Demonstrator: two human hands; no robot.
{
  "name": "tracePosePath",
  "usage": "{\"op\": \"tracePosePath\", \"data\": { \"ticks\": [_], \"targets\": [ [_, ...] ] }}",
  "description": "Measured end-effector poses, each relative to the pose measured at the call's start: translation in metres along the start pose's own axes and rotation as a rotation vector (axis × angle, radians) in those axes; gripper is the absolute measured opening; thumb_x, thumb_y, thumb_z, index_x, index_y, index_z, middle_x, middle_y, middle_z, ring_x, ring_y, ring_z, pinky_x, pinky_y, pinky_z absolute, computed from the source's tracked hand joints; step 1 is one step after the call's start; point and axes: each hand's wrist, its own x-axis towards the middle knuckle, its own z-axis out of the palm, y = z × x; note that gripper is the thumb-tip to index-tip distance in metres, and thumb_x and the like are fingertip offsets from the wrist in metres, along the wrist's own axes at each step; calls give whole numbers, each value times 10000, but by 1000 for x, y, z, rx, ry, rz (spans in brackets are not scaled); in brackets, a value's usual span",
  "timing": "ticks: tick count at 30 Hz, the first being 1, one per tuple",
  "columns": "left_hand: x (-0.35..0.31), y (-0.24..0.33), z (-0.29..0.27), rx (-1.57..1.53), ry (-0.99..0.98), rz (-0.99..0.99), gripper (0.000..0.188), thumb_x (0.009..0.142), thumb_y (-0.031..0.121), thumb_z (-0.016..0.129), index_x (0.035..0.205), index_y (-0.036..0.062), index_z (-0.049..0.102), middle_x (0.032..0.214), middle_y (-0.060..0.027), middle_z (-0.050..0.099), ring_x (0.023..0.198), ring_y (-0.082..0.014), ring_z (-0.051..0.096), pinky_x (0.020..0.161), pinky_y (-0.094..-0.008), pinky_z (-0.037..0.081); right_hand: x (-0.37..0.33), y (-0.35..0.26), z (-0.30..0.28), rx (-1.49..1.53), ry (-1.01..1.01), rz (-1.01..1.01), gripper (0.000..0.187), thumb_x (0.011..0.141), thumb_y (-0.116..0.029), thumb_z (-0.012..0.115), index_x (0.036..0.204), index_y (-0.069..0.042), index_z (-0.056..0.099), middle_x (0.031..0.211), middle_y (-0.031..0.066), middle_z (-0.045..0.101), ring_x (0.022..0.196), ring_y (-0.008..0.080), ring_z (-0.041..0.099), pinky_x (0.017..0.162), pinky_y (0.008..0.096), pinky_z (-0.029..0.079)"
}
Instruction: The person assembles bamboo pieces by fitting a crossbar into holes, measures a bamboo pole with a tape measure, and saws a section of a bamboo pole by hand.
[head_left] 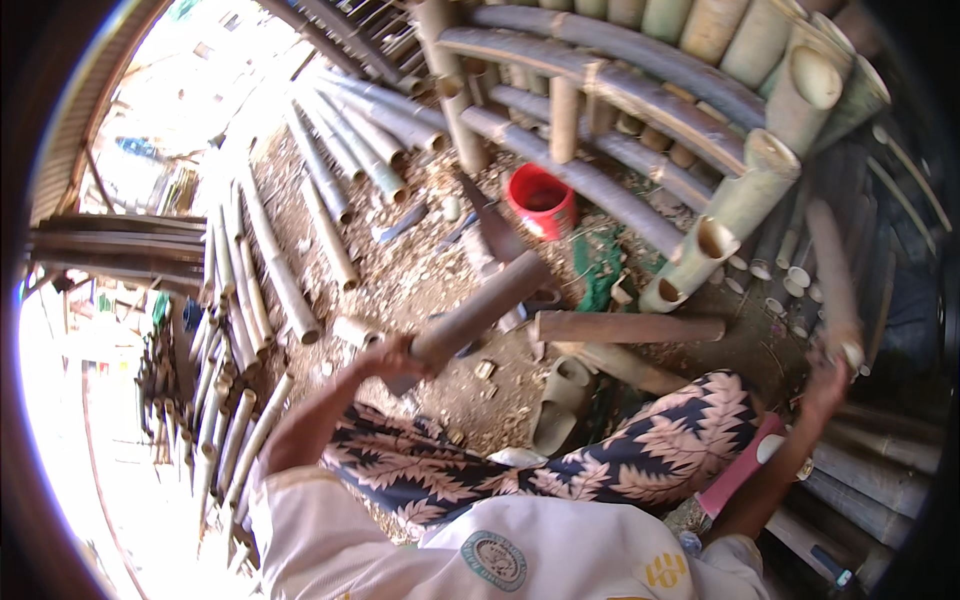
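Note:
My left hand (392,362) is closed round the near end of a short brown bamboo piece (485,306), which slants up and to the right. Something grey and flat shows just under that hand; its kind I cannot tell. Out to the right, my right hand (828,382) is closed at the lower end of a bamboo pole (836,272) that stands nearly upright, slightly blurred. A thick reddish-brown length of wood or bamboo (630,327) lies crosswise in front of my legs. Beyond the left piece is a dark flat blade (492,222).
A red bucket (542,203) stands near a bamboo frame (590,75). Green netting (597,268) and an olive clog (562,402) lie on the chip-strewn ground. Several bamboo poles (275,265) spread out at the left; more poles (868,478) are stacked at the lower right.

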Motion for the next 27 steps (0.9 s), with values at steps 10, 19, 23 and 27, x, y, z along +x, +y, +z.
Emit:
{"op": "tracePosePath", "data": {
  "ticks": [10,19,23,27],
  "targets": [
    [-50,-77,-130,278,11,-634,644,605,563,825,987,50,747,945,-90,724,795,-199,680,654,-330,526,-108,-203,202,-777,-515,215,601,827,-313,528,1338,4,513,938,140,675,533,172,614,394,249,472],
    [-152,-173,3,-173,341,-828,840,565,584,846,1137,-2,657,1017,-183,703,897,-290,678,777,-380,551,-182,50,464,-500,-1614,299,648,773,145,437,1373,-77,538,1182,77,644,1097,154,590,985,295,467],
    [-180,-208,145,-543,565,-706,834,631,458,848,1270,6,562,1152,-202,654,1088,-349,616,932,-406,493,-247,222,519,-330,-1643,259,690,777,149,429,1414,-104,512,1200,104,649,1065,171,610,966,292,482],
    [-179,-166,229,-582,629,-836,836,635,451,847,1279,6,552,1168,-205,643,1101,-352,606,940,-408,488,-297,292,516,-694,-1696,-442,702,774,36,548,1458,-56,418,1321,257,499,1181,398,528,983,457,454]
  ]
}}
